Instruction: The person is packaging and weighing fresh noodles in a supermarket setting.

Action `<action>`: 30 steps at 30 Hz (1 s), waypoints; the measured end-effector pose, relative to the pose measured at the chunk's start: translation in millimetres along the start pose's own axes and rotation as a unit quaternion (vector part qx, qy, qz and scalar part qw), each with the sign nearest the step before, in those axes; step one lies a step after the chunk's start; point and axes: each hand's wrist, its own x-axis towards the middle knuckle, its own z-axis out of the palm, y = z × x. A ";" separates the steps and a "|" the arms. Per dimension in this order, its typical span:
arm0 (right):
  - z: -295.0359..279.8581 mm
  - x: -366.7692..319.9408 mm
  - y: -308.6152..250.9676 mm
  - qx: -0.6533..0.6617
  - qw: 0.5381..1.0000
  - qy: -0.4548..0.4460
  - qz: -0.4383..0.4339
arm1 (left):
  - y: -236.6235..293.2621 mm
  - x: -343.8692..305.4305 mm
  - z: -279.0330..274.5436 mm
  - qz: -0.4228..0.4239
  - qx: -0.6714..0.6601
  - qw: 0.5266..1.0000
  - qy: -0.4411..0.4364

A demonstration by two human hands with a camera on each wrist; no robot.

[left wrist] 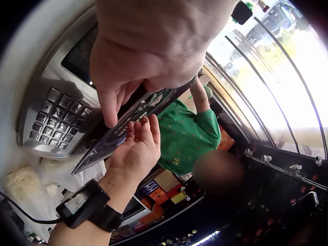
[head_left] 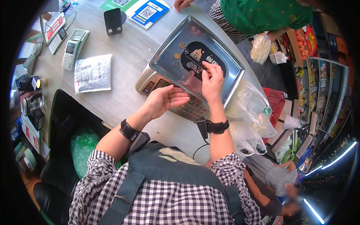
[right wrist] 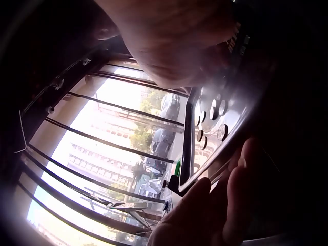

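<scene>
Several coins (head_left: 177, 56) lie on the metal tray (head_left: 165, 45) of a weighing scale; the right wrist view shows coins (right wrist: 222, 131) there too. Over the tray is the right hand (head_left: 213, 80), its fingers bent down at the coins by the dark printed patch; whether it pinches one is unclear. At the tray's near edge the left hand (head_left: 165, 101) is held palm up, fingers extended, above the scale's keypad (head_left: 191, 109). In the left wrist view the right hand (left wrist: 134, 154) reaches beside the tray.
A white parcel (head_left: 93, 73), a card terminal (head_left: 75, 48), a black stand (head_left: 113, 21) and QR code cards (head_left: 148, 13) are on the counter (head_left: 127, 56). Plastic bags (head_left: 247, 116) sit right of the scale. Across the counter stands a person in green (head_left: 262, 13).
</scene>
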 end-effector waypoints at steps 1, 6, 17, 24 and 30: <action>-0.5 4.4 3.7 -0.016 1.000 0.003 -0.005 | 3.4 0.6 0.6 -0.020 -0.007 1.000 -0.005; 10.4 10.4 15.6 -0.040 0.994 -0.029 -0.097 | 11.5 5.7 -0.4 -0.054 -0.006 0.998 -0.016; 9.7 -9.5 -4.2 -0.105 0.982 0.007 -0.158 | 15.2 14.8 1.6 -0.082 -0.007 0.996 -0.027; 16.9 12.2 3.5 -0.118 0.984 0.002 -0.135 | 6.7 12.3 -0.3 -0.100 -0.005 0.995 -0.028; 11.5 1.3 2.4 -0.151 0.975 -0.023 -0.164 | 7.0 11.8 0.0 -0.102 -0.007 0.994 -0.031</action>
